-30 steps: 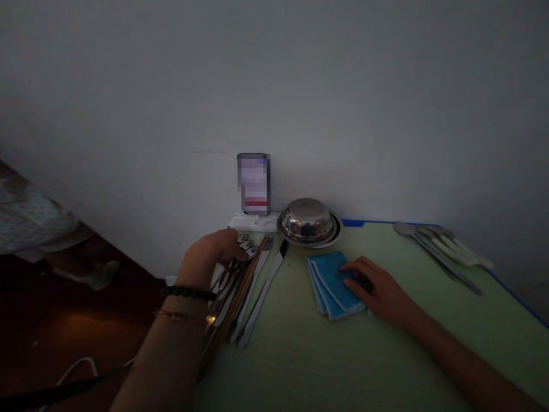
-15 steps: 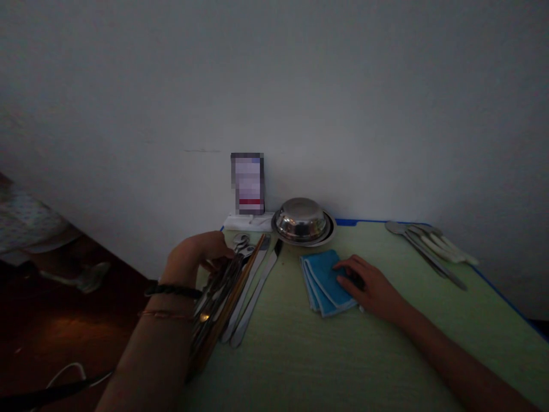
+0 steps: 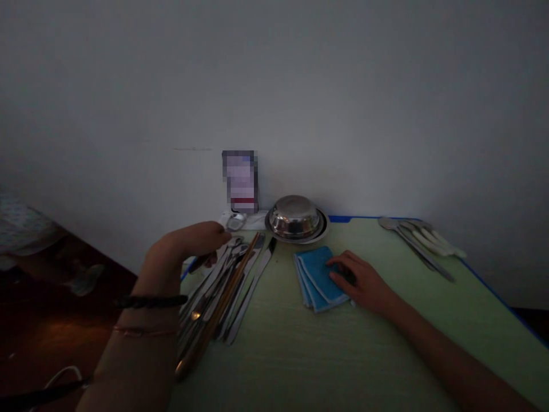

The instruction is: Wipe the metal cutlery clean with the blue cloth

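Note:
Over the far end of a cutlery pile, my left hand (image 3: 203,243) is closed in a pinch on a metal spoon (image 3: 236,221). The spoon's bowl sticks out past my fingertips, while its handle is mostly hidden by the hand. Several knives (image 3: 253,292), spoons and a pair of wooden chopsticks (image 3: 227,300) lie side by side beneath and right of that wrist. My right hand (image 3: 364,283) rests on the right edge of a folded blue cloth (image 3: 319,277), fingers loosely bent, thumb and index finger apart, gripping nothing visible.
An upturned steel bowl (image 3: 295,217) sits on another steel dish against the wall. Left of it a phone (image 3: 242,183) stands upright behind a white strip (image 3: 255,220). Spoons with pale handles (image 3: 433,240) lie at the table's far right. Someone's patterned clothing (image 3: 21,226) shows at far left.
My left hand has risen off the cutlery pile and moved slightly left, lifting the spoon clear. My right hand stays on the cloth. The whole view has shifted a little.

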Demonstrator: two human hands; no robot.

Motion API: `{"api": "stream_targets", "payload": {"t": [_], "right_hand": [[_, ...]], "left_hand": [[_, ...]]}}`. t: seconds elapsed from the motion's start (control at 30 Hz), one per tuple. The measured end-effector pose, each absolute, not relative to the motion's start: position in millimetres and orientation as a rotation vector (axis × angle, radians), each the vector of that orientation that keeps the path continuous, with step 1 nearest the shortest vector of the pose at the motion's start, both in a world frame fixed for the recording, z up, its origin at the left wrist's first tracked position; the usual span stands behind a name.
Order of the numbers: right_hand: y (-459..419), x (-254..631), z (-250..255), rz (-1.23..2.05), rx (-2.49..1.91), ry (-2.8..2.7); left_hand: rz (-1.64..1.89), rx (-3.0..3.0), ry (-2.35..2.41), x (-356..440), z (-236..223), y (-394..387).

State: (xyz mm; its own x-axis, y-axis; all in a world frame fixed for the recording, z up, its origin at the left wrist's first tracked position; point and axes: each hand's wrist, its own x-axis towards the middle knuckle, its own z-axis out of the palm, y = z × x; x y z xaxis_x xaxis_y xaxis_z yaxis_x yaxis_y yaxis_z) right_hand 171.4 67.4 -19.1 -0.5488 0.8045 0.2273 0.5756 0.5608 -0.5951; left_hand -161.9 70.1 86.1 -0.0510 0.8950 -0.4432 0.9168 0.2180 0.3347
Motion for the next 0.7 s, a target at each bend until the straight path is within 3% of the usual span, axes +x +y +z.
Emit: {"api": "stream_targets", "payload": {"t": [0.2,0.4,0.57,0.7], "right_hand": [[53.9,170.9,-10.5,0.374,-0.851,-2.496],[48.6,185.3,-15.7,0.266,-1.048,-2.355],[59.3,209.7,-18.1,0.529,-1.465,-1.533],[68.9,220.5,-15.5,0.850,-1.304,-0.999]], "left_hand": [[0.213,1.851,1.492,-107.4,105.7,51.8],[0.271,1.401,0.944,-33.1,56.1,42.0],[0.599,1.132,0.898,5.8,3.2,27.7],[0.795,1.015,0.885,13.1,-7.5,23.3]]}}
